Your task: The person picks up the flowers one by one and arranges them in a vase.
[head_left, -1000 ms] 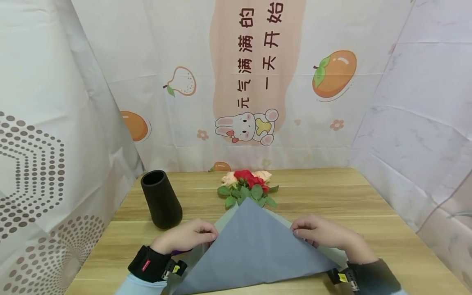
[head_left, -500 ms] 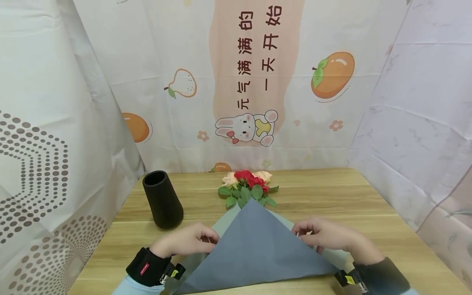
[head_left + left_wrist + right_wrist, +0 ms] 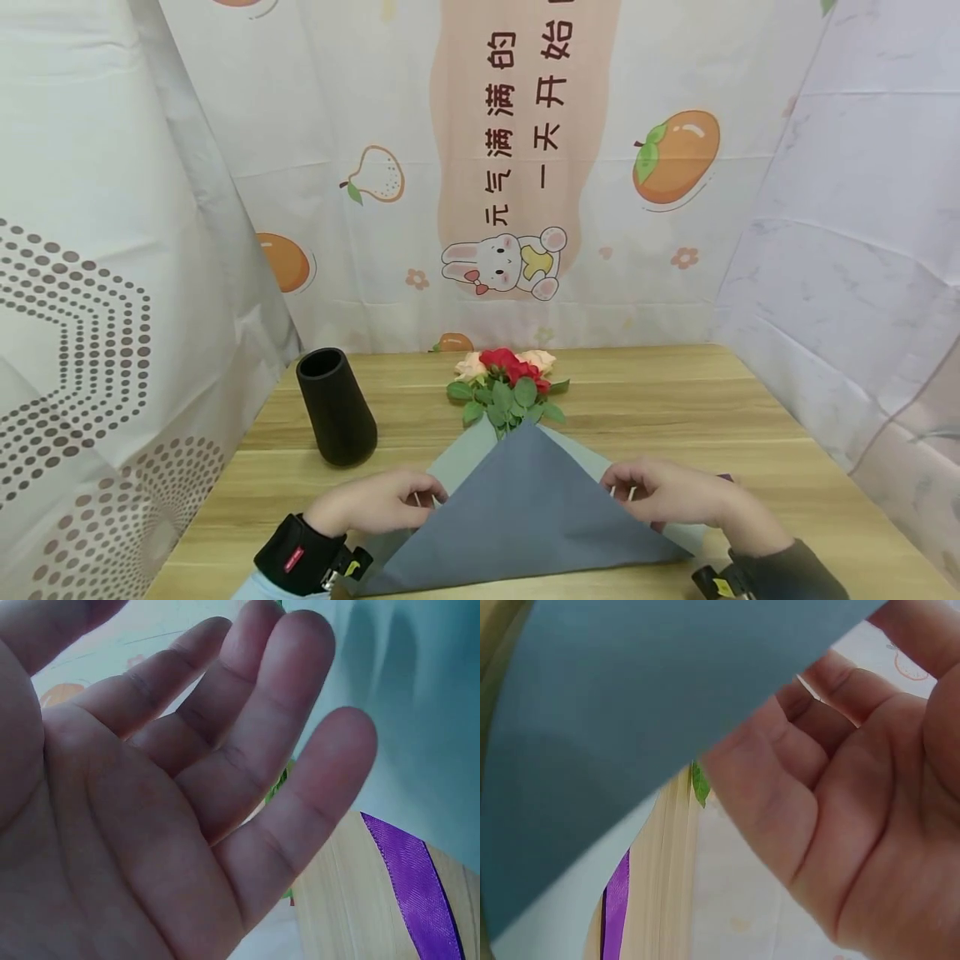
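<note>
Wooden table [image 3: 645, 392] bearing black vase [image 3: 337, 412], blue-grey sheet [image 3: 532, 517], purple ribbon [image 3: 416, 889]

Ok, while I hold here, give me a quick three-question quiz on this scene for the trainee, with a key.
1. True or false: the blooms of the roses are hidden under the blue-grey paper.
2. Pick one. In the left wrist view, the ribbon is: A) red, B) purple, C) yellow.
3. Short answer: in the head view, which hand is nearer the black vase?

Key:
1. False; the blooms show past the paper's top corner.
2. B.
3. The left hand.
</note>
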Demonstrator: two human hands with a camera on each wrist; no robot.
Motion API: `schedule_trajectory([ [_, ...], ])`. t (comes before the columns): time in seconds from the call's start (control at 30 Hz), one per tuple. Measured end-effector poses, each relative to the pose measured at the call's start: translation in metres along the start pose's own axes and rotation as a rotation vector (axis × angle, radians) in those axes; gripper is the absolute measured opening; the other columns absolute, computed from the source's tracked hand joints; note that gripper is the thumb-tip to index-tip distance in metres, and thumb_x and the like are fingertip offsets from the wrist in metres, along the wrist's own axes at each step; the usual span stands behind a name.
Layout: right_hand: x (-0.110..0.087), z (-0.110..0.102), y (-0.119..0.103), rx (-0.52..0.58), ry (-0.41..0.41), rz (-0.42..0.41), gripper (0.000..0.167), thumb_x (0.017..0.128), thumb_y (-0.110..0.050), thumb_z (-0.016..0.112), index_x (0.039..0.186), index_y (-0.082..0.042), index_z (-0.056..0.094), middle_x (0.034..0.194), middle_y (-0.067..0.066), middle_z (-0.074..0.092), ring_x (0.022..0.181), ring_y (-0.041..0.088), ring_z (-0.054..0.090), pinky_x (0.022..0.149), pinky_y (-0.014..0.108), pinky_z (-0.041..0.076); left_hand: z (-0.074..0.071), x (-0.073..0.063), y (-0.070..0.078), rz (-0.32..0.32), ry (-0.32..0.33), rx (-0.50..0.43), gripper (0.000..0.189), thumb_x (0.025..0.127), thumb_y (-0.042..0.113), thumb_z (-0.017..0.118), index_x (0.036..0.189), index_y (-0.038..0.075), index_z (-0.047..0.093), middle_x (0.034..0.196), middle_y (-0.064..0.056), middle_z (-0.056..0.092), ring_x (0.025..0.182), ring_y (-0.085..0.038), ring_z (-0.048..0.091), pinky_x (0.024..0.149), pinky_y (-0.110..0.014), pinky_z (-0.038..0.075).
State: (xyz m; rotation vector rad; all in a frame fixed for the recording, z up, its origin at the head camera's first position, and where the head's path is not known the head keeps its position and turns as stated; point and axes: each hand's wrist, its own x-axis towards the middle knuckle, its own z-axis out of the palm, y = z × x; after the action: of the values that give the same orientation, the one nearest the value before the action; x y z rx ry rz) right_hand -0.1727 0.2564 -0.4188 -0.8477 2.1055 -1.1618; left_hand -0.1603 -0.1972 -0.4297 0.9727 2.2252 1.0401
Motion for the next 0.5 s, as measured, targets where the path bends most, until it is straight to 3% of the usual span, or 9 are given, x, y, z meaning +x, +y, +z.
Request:
schedule_trajectory([
  [0.1,-0.001,0.001,0.001,0.003,-0.024,-0.008,0.031,0.092,0.005,0.059,0.121,-0.008,0.064,0.096,0.009,0.061,0.059,0.007,0.055,0.048,0.03,0.053,0.001,-0.002,-0.001,-0.011,-0.019,-0.016,0.029,0.102,0.017,0.061,0.127,0.004,0.065,0.098,0.008,0.066,0.087,-0.007,0.063,0.078,-0.026,0.054],
  [0.27,-0.004,0.007,0.004,0.0,-0.062,-0.007,0.031,0.089,0.006,0.063,0.118,-0.006,0.063,0.092,0.007,0.063,0.057,0.005,0.054,0.049,0.024,0.05,0.005,-0.005,-0.002,-0.09,0.003,0.015,0.035,0.097,0.025,0.07,0.125,0.004,0.065,0.092,0.009,0.066,0.084,-0.006,0.062,0.075,-0.025,0.051],
  [0.5,-0.005,0.014,0.006,-0.096,-0.022,0.017,0.025,0.085,-0.007,0.078,0.106,-0.005,0.064,0.085,0.001,0.064,0.065,0.005,0.059,0.055,0.023,0.051,0.013,-0.002,-0.003,-0.215,0.025,0.103,0.038,0.087,0.03,0.08,0.118,0.01,0.068,0.085,0.007,0.062,0.072,-0.005,0.055,0.066,-0.025,0.047],
])
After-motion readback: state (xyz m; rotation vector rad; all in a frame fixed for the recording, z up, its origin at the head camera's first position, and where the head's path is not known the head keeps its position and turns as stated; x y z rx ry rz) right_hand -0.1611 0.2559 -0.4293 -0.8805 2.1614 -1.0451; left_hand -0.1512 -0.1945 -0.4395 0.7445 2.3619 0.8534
